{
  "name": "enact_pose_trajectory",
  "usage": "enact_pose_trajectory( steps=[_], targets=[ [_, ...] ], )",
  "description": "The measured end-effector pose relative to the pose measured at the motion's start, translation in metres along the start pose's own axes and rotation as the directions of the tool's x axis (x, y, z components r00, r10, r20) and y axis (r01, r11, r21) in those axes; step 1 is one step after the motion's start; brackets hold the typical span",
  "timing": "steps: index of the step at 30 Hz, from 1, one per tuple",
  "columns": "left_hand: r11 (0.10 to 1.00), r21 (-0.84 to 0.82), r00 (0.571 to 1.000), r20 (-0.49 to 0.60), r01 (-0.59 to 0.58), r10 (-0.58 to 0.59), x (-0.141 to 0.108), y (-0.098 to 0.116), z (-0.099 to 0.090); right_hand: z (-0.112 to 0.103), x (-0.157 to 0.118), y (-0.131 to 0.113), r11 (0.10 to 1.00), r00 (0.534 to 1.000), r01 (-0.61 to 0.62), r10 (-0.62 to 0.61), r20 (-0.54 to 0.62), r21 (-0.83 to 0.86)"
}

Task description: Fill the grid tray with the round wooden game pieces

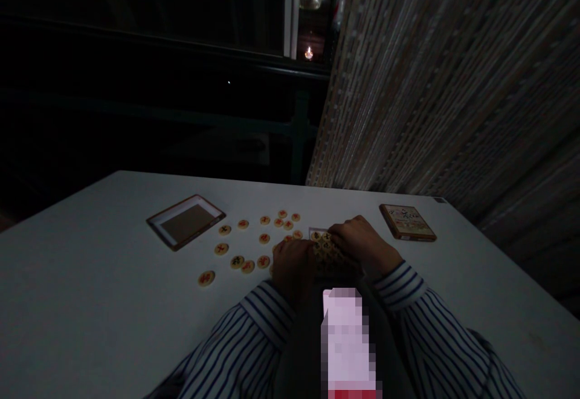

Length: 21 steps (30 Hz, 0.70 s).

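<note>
A string curtain [399, 84] hangs beyond the far right of the white bench [113, 308], whose broad top gives the small round things room to lie apart. On the left rests an open shallow case [185, 223], its raised rim seemingly meant to stop things sliding off; on the far right a patterned case [408, 223] lies flat, picture side up, well out of reach of the elbows. At the near side, between the forearms, glows a lit screen [347, 338], partly masked; what supports it I cannot tell. Just beyond it sits a pale-edged tray [317, 230], flanked by both hands, probably so its contents stay together. The left hand [292, 269] is half curled at the tray's left side, the right hand [365, 245] bent over its right side with fingers close together; dimness hides whether either pinches a disc or only steadies the edge. Inside the tray, xiangqi pieces [316, 237] are packed side by side, dark characters up, which likely keeps them from shifting. Left of it, loose xiangqi pieces [206, 278] lie scattered flat, mostly red-marked, their faces easy to read.
</note>
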State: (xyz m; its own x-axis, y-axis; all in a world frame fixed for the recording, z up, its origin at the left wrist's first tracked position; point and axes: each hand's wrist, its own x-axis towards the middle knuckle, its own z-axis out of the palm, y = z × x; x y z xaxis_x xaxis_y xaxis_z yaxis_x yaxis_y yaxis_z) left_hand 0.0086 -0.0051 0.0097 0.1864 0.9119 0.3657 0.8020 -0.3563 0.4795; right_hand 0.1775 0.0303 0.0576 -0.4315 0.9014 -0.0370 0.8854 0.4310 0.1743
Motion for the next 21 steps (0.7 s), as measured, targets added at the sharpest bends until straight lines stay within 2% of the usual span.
enact_pose_trajectory(
  steps=[6, 9, 13, 21],
  targets=[
    [1.000, 0.000, 1.000, -0.014, -0.015, 0.015, -0.0010, 0.0008, -0.0008, -0.0039, -0.0001, -0.0041, 1.000, 0.999, 0.004, -0.004, 0.036, 0.022],
    [1.000, 0.002, 1.000, -0.030, -0.007, 0.008, -0.0014, 0.0004, -0.0002, -0.0035, -0.0006, -0.0049, 1.000, 1.000, 0.015, -0.016, 0.019, 0.025],
    [1.000, 0.005, 1.000, 0.005, -0.029, 0.029, -0.0009, -0.0010, 0.0001, -0.0018, -0.0006, -0.0045, 0.999, 0.999, 0.029, -0.030, 0.017, 0.029],
    [1.000, -0.006, 1.000, 0.003, -0.018, 0.018, -0.0011, -0.0023, 0.0016, -0.0041, 0.0001, -0.0066, 0.999, 0.999, 0.030, -0.031, 0.036, 0.024]
  ],
)
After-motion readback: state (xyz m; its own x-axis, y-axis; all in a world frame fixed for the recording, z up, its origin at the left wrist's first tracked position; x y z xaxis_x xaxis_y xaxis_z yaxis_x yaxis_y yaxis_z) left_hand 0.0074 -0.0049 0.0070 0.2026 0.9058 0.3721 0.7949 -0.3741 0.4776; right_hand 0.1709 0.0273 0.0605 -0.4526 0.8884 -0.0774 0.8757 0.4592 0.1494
